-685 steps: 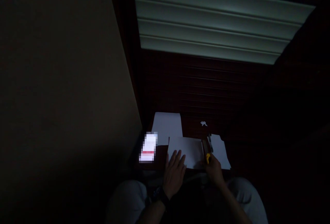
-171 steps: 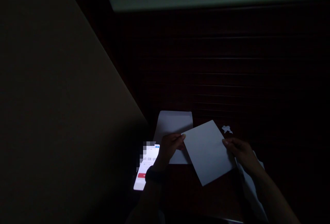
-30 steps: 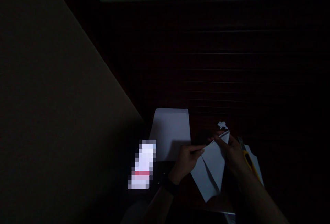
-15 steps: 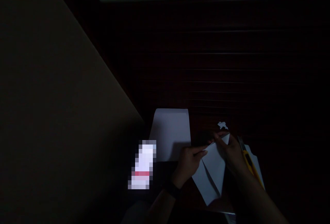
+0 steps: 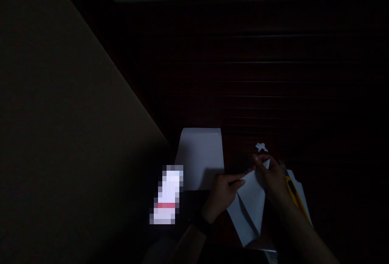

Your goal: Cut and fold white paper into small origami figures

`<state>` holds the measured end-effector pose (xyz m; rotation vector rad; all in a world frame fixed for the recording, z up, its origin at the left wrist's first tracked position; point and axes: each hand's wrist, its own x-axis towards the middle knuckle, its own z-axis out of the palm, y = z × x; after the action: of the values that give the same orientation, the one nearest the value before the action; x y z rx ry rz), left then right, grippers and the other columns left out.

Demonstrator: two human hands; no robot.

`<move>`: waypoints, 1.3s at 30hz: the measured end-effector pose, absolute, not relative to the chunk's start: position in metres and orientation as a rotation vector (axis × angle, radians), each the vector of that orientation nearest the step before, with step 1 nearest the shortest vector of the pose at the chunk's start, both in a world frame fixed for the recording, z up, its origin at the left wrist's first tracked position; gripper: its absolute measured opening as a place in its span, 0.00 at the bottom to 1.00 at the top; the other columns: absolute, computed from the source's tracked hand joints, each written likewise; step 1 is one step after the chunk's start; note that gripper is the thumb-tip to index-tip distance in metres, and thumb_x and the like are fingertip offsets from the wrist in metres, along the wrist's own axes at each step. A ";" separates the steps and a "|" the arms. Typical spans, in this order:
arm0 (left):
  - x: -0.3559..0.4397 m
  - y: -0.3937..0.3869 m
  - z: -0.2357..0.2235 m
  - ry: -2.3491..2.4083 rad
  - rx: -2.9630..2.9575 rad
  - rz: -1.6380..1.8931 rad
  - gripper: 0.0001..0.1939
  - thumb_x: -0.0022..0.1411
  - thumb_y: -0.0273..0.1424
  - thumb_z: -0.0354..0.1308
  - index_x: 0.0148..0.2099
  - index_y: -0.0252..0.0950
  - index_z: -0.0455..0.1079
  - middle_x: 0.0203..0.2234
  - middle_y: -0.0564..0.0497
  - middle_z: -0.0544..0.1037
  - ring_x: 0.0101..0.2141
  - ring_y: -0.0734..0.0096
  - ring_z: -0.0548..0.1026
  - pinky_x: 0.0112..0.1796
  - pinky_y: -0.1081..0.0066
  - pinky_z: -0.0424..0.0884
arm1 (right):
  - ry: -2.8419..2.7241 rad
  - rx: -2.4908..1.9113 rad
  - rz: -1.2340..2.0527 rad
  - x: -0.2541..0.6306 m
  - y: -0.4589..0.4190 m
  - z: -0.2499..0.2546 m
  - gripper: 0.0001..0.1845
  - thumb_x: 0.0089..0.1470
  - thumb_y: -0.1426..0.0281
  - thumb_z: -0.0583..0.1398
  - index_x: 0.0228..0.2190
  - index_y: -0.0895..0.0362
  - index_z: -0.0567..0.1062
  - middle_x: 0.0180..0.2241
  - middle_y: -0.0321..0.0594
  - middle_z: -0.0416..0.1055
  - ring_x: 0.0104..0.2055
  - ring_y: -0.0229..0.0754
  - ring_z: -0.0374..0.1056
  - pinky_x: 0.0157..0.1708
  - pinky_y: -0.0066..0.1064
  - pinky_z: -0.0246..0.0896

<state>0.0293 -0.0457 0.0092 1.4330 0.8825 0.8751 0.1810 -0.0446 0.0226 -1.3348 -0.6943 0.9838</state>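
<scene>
A white sheet of paper (image 5: 251,199), partly folded over on itself, is held between both hands above the dark table. My left hand (image 5: 221,193), with a dark band on the wrist, pinches its upper left edge between thumb and fingers. At the top right corner my right hand (image 5: 272,177) grips the paper, thumb on the near face and fingers behind it. The folded flap stands slightly away from the lower layer, leaving a dark gap. A yellow utility knife (image 5: 294,195) lies just right of my right wrist, its lower end hidden by the forearm.
A stack of white paper (image 5: 202,150) lies at the back left. In front of it glows a phone (image 5: 167,195), its screen pixelated. Small paper scraps (image 5: 261,147) sit behind my right hand. More white paper (image 5: 299,187) lies under the knife. A wall (image 5: 75,114) rises on the left.
About six seconds ago the sheet was flat and unfolded; now it is folded over. In the last second both hands have shifted slightly along the fold's top edge, and the paper has dropped a little.
</scene>
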 end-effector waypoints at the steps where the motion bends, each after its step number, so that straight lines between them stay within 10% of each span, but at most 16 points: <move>1: 0.031 -0.046 0.009 0.890 1.436 0.893 0.14 0.58 0.30 0.55 0.47 0.42 0.72 0.44 0.53 0.76 0.45 0.64 0.73 0.48 0.65 0.68 | -0.718 -1.353 0.956 0.181 -0.045 0.023 0.12 0.44 0.60 0.65 0.26 0.54 0.69 0.20 0.33 0.69 0.21 0.38 0.66 0.21 0.28 0.62; 26: 0.038 -0.053 0.003 1.021 1.377 1.007 0.13 0.58 0.33 0.56 0.46 0.41 0.73 0.42 0.51 0.77 0.42 0.64 0.75 0.44 0.67 0.71 | -0.688 -1.199 1.214 0.179 -0.046 0.024 0.09 0.49 0.63 0.63 0.29 0.54 0.71 0.25 0.35 0.72 0.24 0.38 0.68 0.23 0.27 0.62; 39: 0.038 -0.055 0.002 0.976 1.360 1.009 0.12 0.59 0.31 0.55 0.45 0.40 0.74 0.41 0.51 0.77 0.43 0.66 0.75 0.45 0.69 0.70 | -1.100 -1.421 0.636 0.180 -0.042 0.016 0.07 0.53 0.66 0.59 0.35 0.54 0.69 0.31 0.36 0.69 0.35 0.41 0.66 0.38 0.31 0.58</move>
<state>0.0376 -0.0553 0.0024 1.3604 0.9762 1.0092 0.1804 -0.0422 0.0159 -1.4205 -1.1005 0.6360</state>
